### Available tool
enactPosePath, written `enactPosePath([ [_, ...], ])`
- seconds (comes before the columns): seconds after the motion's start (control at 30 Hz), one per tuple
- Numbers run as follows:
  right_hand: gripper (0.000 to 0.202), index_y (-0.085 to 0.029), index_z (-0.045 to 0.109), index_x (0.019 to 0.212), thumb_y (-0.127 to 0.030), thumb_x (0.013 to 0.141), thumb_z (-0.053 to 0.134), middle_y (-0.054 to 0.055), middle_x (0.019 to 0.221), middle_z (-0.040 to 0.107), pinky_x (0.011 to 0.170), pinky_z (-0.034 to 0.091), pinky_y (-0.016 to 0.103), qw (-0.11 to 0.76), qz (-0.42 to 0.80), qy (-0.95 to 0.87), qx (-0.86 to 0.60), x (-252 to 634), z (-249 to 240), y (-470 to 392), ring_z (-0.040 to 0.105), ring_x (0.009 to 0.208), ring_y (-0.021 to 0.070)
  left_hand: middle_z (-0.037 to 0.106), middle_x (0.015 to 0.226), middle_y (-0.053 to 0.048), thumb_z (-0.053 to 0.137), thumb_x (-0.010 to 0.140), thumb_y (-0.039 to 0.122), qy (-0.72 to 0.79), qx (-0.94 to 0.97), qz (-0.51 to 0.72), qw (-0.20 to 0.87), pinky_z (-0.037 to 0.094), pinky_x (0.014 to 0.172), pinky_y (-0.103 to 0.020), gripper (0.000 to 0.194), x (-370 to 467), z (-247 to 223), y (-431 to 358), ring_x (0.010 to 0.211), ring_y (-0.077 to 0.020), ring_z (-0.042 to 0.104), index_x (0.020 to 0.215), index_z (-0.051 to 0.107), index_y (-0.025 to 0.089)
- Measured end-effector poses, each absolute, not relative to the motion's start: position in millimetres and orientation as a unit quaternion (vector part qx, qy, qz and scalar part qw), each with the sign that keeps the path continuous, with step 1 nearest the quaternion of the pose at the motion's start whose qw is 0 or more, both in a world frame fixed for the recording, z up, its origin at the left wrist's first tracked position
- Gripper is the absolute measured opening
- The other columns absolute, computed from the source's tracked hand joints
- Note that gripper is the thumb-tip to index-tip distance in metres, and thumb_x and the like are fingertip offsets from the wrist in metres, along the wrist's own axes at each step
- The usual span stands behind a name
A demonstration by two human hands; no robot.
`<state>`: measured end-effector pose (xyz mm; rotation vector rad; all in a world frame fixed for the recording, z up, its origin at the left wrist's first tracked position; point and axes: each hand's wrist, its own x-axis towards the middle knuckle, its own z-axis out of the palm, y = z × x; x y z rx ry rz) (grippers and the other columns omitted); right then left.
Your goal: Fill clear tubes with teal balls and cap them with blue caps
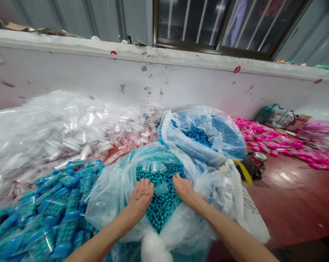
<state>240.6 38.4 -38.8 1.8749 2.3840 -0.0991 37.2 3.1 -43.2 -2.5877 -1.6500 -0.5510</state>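
An open clear plastic bag (109, 189) in front of me is full of small teal beads (160, 211). Several clear little containers (154, 167) lie on the beads near the far side, and another clear container (161, 189) lies between my hands. My left hand (141, 196) is closed at the left of the beads, knuckles up; whatever its fingers hold is hidden. My right hand (184, 187) pinches at the right side, with a small blue cap (179, 173) showing at its fingertips. Filled, blue-capped containers (67, 214) are heaped to the left.
Behind is a bag of blue caps (197, 134). Empty clear containers (57, 127) pile up at the back left. Bright pink pieces (279, 140) spread over the red table (295, 200) at right, near a dark jar with a silver lid (258, 158). A white wall (197, 82) bounds the back.
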Motion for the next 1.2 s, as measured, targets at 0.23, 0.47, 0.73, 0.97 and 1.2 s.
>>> enactPosePath([
  [0.23,0.026,-0.016,0.053,0.096,-0.005,0.084,0.033,0.011,0.106,0.053,0.066,0.042,0.026,0.03,-0.027,0.794,0.607,245,-46,22,0.058,0.084,0.018,0.056,0.065,0.002,0.041,0.077,0.027,-0.512,-0.619,-0.167,-0.572,0.042,0.052,-0.023,0.008,58,-41,22,0.056,-0.0131,0.058,0.08,0.039,0.02],
  [0.47,0.027,-0.017,0.055,0.097,-0.008,0.084,0.034,0.009,0.1,0.056,0.067,0.043,0.026,-0.006,-0.081,0.78,0.621,247,-42,27,0.059,0.082,0.0177,0.058,0.067,0.002,0.058,0.07,0.037,-0.385,-0.374,-0.256,-0.804,0.045,0.05,-0.023,0.032,49,-36,16,0.054,-0.0125,0.059,0.089,0.038,0.021],
  [0.73,0.027,-0.018,0.056,0.106,-0.019,0.081,0.046,0.004,0.097,0.061,0.08,0.043,0.026,-0.237,-0.341,0.778,0.472,233,-18,13,0.056,0.089,0.0152,0.039,0.048,0.009,0.05,0.069,0.033,-0.482,-0.573,-0.265,-0.608,0.034,0.038,-0.019,0.027,61,-37,19,0.039,-0.007,0.038,0.09,0.052,0.016],
  [0.97,0.036,-0.015,0.053,0.106,-0.025,0.072,0.056,0.002,0.087,0.06,0.041,0.04,0.019,-0.283,-0.498,0.602,0.556,223,-32,6,0.055,0.056,0.0112,0.041,0.054,0.008,0.048,0.066,0.025,-0.494,-0.663,-0.173,-0.536,0.034,0.044,-0.02,0.022,60,-33,15,0.045,-0.0089,0.041,0.086,0.052,0.017],
  [1.2,0.021,-0.019,0.062,0.065,-0.022,0.081,0.049,0.001,0.066,0.063,0.061,0.038,0.022,-0.137,-0.246,0.79,0.544,222,-29,-1,0.058,0.069,0.0141,0.058,0.067,-0.003,0.039,0.072,0.019,-0.581,-0.744,-0.064,-0.325,0.037,0.063,-0.026,0.013,55,-35,4,0.068,-0.0177,0.054,0.07,0.051,0.018],
])
